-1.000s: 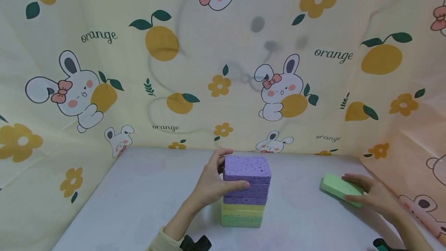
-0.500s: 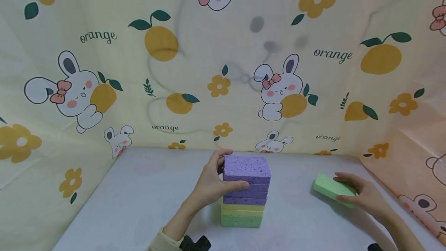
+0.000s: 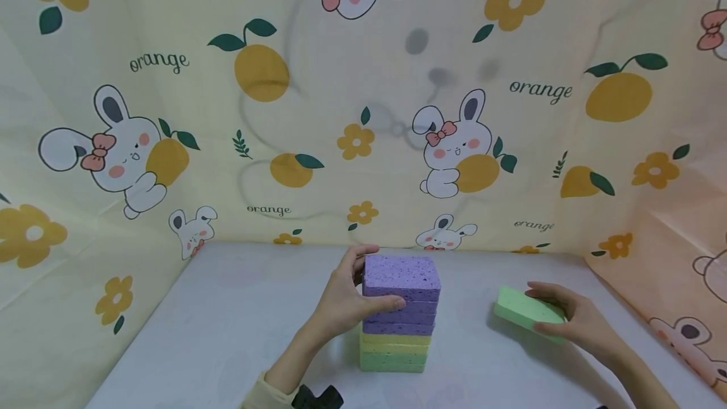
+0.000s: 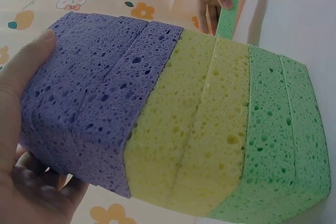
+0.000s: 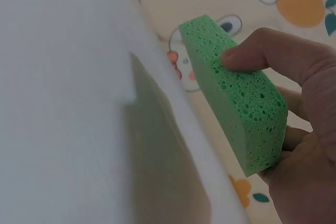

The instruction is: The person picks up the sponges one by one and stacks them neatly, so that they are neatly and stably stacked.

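Note:
A straight stack of sponges rises from the table, purple sponges (image 3: 401,275) on top, two yellow sponges (image 4: 191,103) in the middle and two green sponges (image 3: 392,360) at the bottom. My left hand (image 3: 339,300) grips the purple part from the left, thumb across the front and fingers round the back. Off to the right, my right hand (image 3: 580,320) pinches a single green sponge (image 3: 521,308) by its sides. In the right wrist view that green sponge (image 5: 228,85) is lifted off, with its shadow on the table below and the thumb on one side.
The white table (image 3: 227,333) reaches back to a hanging cloth (image 3: 318,112) printed with rabbits and oranges. That cloth also closes in the left and right sides. A stretch of table lies between the stack and the right hand.
My right hand has carried the green sponge leftward, closer to the stack. My left hand has kept its grip in the same place, and the stack has not moved.

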Available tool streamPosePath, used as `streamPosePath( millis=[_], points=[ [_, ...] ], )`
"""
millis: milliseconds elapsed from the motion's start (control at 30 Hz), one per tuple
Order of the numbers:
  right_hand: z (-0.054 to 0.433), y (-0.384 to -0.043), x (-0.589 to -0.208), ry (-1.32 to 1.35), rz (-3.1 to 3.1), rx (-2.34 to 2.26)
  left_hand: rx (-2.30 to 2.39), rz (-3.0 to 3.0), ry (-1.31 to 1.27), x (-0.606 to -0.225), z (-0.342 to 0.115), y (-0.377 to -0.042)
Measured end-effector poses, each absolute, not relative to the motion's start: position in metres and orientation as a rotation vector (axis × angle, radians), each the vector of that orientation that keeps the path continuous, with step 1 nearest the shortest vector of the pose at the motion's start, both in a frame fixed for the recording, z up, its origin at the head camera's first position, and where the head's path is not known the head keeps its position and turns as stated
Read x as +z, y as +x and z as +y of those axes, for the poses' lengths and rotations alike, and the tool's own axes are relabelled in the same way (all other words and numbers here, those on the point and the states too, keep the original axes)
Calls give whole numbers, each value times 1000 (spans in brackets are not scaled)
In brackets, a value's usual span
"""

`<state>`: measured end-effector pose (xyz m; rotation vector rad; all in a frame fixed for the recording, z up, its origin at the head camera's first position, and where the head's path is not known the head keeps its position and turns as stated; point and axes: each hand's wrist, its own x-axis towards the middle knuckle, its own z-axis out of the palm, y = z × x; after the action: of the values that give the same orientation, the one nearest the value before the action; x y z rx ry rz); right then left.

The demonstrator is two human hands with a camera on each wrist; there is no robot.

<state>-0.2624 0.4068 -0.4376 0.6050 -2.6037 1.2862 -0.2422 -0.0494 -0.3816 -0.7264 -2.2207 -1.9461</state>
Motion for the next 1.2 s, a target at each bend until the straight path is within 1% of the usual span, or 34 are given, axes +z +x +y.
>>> streamPosePath(
  millis=[200,333,500,667,1200],
  points=[
    [399,-261,-435,671,-2573,1329,-1944,-2240,-707,-367,-49,-230],
    [395,-260,-435,662,-2583,1328,-1947,-2239,-713,-359,-50,-224],
    [391,-257,-431,636,-2604,1294,-1951,-2240,-705,-372,-49,-234],
    [385,-255,-427,675,-2592,1302,-1953,-2228,-716,-382,-49,-243],
    [367,-246,-409,759,-2479,1524,-1953,-2219,-731,-383,-49,-243]
  ],
)
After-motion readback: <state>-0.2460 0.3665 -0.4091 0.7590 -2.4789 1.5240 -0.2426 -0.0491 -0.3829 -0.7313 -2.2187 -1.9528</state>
